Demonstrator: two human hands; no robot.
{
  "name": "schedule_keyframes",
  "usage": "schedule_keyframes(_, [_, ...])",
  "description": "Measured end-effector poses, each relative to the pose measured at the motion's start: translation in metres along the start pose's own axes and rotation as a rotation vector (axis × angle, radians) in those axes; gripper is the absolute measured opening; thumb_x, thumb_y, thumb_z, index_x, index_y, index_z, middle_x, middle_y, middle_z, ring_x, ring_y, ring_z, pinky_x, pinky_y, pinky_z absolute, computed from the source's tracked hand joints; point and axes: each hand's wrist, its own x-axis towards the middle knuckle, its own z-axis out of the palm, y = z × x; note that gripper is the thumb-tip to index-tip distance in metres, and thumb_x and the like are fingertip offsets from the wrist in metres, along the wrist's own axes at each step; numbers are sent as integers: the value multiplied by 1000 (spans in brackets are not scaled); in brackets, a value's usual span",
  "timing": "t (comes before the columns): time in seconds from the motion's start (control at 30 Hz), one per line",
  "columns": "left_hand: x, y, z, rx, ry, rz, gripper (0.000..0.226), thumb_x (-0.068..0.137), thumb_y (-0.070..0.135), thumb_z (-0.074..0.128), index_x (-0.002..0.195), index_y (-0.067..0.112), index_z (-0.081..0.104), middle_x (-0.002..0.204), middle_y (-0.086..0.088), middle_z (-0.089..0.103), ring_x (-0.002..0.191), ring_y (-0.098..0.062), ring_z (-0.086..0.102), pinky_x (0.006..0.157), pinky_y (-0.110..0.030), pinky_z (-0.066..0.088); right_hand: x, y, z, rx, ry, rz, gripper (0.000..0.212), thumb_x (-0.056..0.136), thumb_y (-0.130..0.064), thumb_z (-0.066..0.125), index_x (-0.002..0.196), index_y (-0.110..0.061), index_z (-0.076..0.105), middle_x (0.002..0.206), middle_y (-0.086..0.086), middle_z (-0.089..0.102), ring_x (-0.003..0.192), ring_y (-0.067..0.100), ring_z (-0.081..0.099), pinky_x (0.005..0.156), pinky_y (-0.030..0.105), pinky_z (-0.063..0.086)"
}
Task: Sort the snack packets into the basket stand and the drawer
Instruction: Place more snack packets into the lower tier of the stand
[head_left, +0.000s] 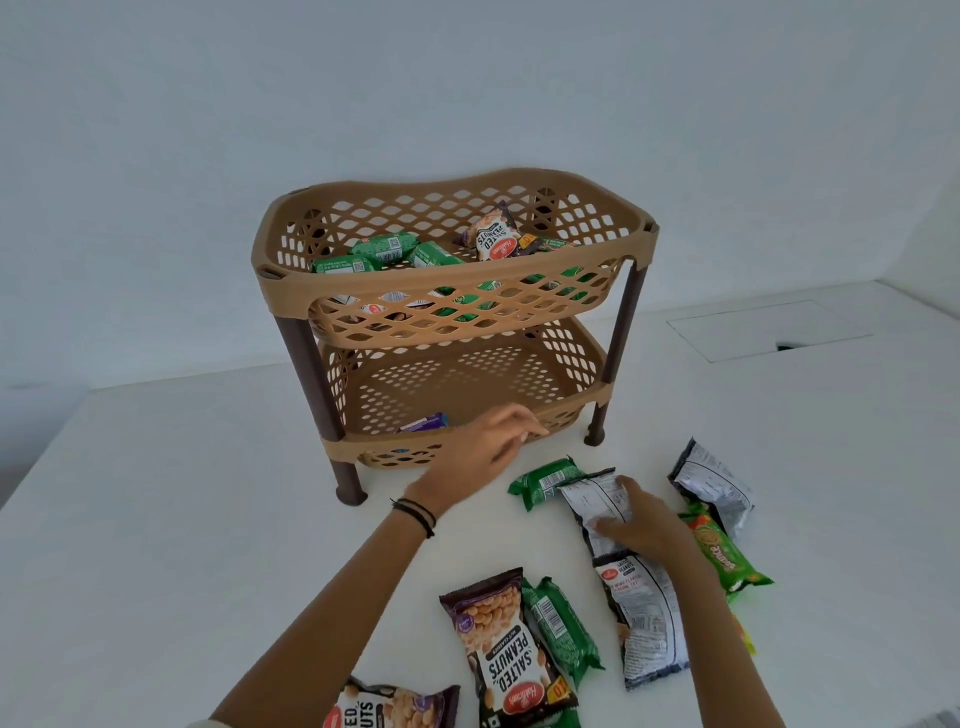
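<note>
Peanut packet (400, 709) nearest | white packet (592, 501) under right hand (647, 525), gripped | left hand (480, 449) slack, empty

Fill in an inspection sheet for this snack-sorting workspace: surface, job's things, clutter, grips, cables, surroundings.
Surface: white table, bearing the stand and loose packets.
Job's things: two-tier basket stand; top basket holds green packets and a peanut packet; lower basket holds one purple packet; no drawer in view.
Clutter: nothing seen.
Grips: left grip open and empty, over the lower basket's front rim; right grip holds a face-down packet on the table.
Cables: nothing seen.
Surroundings: white wall; rectangular hatch in the tabletop, far right.
</note>
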Motion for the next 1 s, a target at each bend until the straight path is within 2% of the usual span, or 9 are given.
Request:
schedule_keyframes(0.07, [0,6,17,-9,-79,28,31,95,17,38,117,18,60,120,2,59,71,0,49,62,-8,40,0,-6,2,-52,3,-3,87,79,-46,64,146,-16,17,127,13,53,113,28,54,88,36,47])
schedule_keyframes(0.13, [-2,8,33,-7,-169,35,30,97,17,40,122,19,57,123,0,57,76,-7,54,65,-18,46,0,-14,5,-91,4,-3,90,79,-44,64,147,-15,13,131,13,50,116,28,52,88,35,46])
schedule_keyframes(0.2, [-4,6,48,27,-263,-27,34,97,19,42,131,19,49,133,-2,48,95,-15,56,73,-23,43,1,-19,9,-106,18,1,89,79,-43,63,147,-15,13,130,13,49,115,28,52,89,36,47])
schedule_keyframes(0.3, [-8,1,66,54,-357,-148,48,96,20,44,142,15,32,147,-8,32,124,-24,42,92,-30,39,2,-22,10,-87,31,27,83,81,-40,63,145,-14,16,131,13,48,114,28,52,89,35,47])
schedule_keyframes(0.4, [-5,-5,75,93,-390,-220,57,95,24,47,146,12,23,152,-13,24,137,-29,27,109,-37,31,1,-21,8,-52,38,31,78,82,-38,64,143,-14,21,128,14,50,113,28,54,85,32,44])
schedule_keyframes(0.67, [4,-9,87,77,-400,-302,64,93,24,52,147,17,19,141,-13,40,124,-31,43,94,-42,44,2,-17,2,49,83,45,73,82,-30,65,142,-13,27,129,14,52,104,29,59,82,33,46])
schedule_keyframes(0.8, [1,-9,86,61,-374,-311,63,92,23,52,146,17,20,137,-13,44,121,-31,45,92,-41,45,2,-15,2,102,123,47,71,82,-28,65,141,-14,29,117,15,57,89,24,55,72,28,40])
schedule_keyframes(0.9, [-3,-11,84,52,-363,-321,62,92,22,52,146,17,22,136,-13,46,120,-30,45,91,-39,44,2,-15,0,142,160,33,70,82,-25,66,141,-13,29,113,15,58,86,22,52,72,27,39])
schedule_keyframes(1.0, [-9,-14,82,33,-354,-330,59,91,21,52,144,19,26,134,-12,47,119,-29,46,90,-39,44,2,-16,0,200,207,19,70,82,-24,68,140,-12,31,95,7,52,80,19,47,70,27,39])
